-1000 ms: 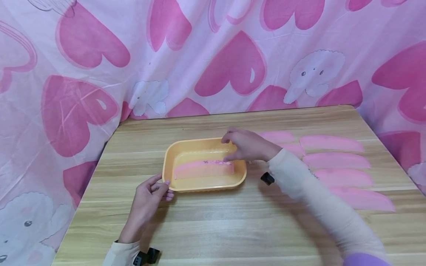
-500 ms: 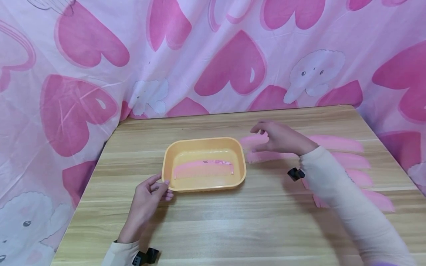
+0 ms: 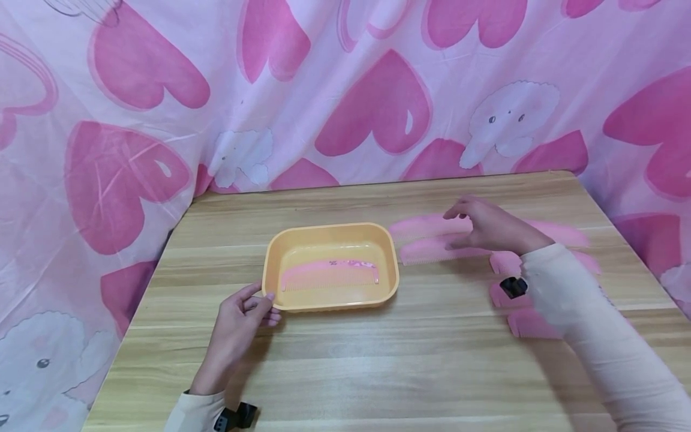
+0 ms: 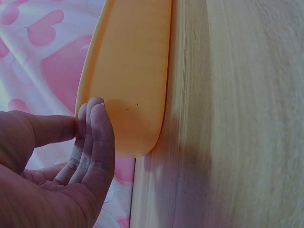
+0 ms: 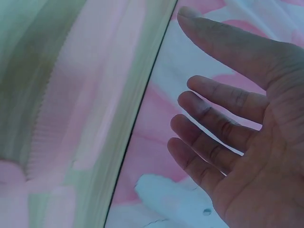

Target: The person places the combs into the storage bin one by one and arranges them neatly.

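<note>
At the near left corner of a yellow plastic tray [image 3: 330,308], my left hand [image 3: 245,315] pinches the rim. The left wrist view has the thumb at the rim and the fingers [image 4: 100,137] against the outer wall of the tray [image 4: 130,61]. One pink comb [image 3: 330,276] lies flat inside, teeth toward me. My right hand [image 3: 493,225] hovers over the combs to the right of the tray, holding nothing. Its fingers [image 5: 209,123] are spread and relaxed in the right wrist view. Beneath it lie two pink combs, one farther back [image 3: 426,225] and one nearer [image 3: 426,249].
More pink combs form a column at the right, such as the nearest comb [image 3: 534,324], partly covered by the right sleeve [image 3: 588,318]. The wooden table [image 3: 351,372] meets a pink heart-patterned curtain [image 3: 372,108] at its back and left edges.
The right hand has moved away from over the tray to the right, above the loose combs, uncovering the comb in the tray. The left hand stays at the tray's corner.
</note>
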Demonstrator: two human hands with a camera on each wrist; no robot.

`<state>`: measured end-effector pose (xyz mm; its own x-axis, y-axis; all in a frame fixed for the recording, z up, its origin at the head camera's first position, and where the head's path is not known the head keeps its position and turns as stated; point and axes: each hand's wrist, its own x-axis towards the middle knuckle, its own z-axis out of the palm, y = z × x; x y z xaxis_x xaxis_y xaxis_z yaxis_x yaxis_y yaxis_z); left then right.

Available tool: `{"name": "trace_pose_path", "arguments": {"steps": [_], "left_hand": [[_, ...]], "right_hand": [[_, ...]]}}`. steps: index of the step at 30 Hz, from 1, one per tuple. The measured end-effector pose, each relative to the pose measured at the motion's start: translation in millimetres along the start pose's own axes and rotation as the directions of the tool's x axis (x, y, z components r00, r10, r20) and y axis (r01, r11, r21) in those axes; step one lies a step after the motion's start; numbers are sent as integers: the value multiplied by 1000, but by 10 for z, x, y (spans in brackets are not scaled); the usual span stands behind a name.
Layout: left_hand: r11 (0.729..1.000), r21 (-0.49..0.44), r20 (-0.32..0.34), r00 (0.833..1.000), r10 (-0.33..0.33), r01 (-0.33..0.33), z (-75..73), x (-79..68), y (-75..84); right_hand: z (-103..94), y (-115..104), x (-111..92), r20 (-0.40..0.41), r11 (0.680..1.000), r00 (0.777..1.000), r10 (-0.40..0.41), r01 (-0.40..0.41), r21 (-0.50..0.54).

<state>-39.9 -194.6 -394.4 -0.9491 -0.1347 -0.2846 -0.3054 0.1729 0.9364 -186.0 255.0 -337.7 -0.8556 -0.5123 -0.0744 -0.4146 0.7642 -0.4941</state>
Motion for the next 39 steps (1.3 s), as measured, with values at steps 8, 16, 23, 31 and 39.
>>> {"name": "trace_pose_path", "arguments": {"steps": [8, 16, 23, 31, 39], "left_hand": [[1000, -9, 1, 1000, 6, -6, -6, -8, 2], [1000, -5, 1, 1000, 2, -2, -5, -11, 1], [1000, 5, 0, 1000, 11, -11, 1, -12, -3], [1000, 19, 0, 1000, -2, 2, 9, -7, -11], [1000, 22, -3, 1000, -2, 2, 7, -7, 3]], "right_hand": [[45, 234, -71, 22, 1000, 999, 23, -23, 8], [126, 396, -72, 45, 997, 997, 65, -67, 37], [220, 528, -72, 55, 995, 995, 79, -82, 58], [284, 630, -63, 50, 996, 996, 69, -71, 45], [280, 656, -30, 70, 997, 996, 57, -60, 40]]}}
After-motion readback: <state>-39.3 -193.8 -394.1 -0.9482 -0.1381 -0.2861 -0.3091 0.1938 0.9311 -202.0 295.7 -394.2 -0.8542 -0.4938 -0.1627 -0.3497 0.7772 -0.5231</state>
